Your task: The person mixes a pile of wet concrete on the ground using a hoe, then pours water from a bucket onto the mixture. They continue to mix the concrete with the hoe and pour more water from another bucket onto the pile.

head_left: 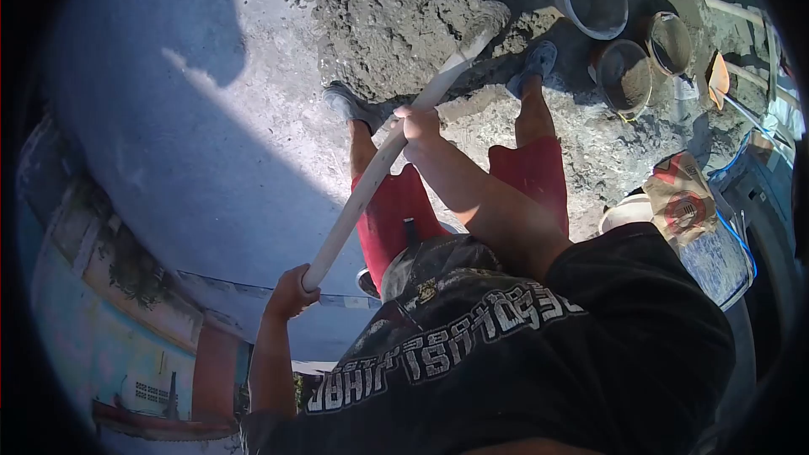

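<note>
A long, pale wooden tool handle runs diagonally from the lower left up to a heap of wet grey mortar. Its far end is coated in or covered by mortar, so the tool's head cannot be made out. My left hand is wrapped round the near end of the handle. Farther up, my right hand grips the same handle around its middle. The heap lies on the ground in front of my feet, and its surface is lumpy.
At the upper right stand a large grey bucket and two smaller buckets. An orange-bladed tool leans nearby. A torn paper bag lies at right, beside a pale container. My shoes flank the mortar's near edge.
</note>
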`<state>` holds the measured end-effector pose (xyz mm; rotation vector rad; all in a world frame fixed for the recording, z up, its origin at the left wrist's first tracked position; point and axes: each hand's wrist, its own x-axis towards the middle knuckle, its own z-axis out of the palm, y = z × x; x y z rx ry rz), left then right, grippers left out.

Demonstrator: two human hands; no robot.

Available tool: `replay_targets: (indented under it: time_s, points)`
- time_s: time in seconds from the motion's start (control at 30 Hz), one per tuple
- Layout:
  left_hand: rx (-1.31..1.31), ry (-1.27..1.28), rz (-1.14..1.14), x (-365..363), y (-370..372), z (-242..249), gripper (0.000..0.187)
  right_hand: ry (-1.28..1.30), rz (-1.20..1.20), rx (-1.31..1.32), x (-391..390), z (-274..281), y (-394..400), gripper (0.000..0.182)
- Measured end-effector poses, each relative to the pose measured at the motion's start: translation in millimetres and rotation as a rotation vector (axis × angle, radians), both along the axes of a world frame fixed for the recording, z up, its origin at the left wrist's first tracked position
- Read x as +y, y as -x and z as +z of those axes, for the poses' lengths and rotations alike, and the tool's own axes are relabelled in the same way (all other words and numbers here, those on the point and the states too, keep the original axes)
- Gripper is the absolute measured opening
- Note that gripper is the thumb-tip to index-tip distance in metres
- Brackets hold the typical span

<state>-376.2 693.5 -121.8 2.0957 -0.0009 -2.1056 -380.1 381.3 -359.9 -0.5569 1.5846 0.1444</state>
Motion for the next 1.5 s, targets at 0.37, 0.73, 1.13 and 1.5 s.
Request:
replay_targets:
  time_s: [0.37, 0.73, 1.13, 1.5]
  points:
    - [-0.313, 0.48, 0.021, -7.1, 20.1, -207.6, 0.036, 0.007, 0.29, -0.393, -105.8, 46.6, -12.7, 0.011]
    - [0.04, 0.186, 0.712, -286.6, 41.7, -108.5, 0.041, 0.445, 0.996, 0.206, -226.0, -192.4, -102.5, 0.06]
    - [-0.119, 0.473, 0.531, -343.2, -19.1, 42.1, 0.08, -0.297, 0.548, -0.004, -207.2, -89.9, -28.3, 0.038]
    - [0.038, 1.19, 0.191, -453.8, -67.1, 181.3, 0.06, -0.274, 0.204, -0.32, -376.7, 77.7, 5.9, 0.019]
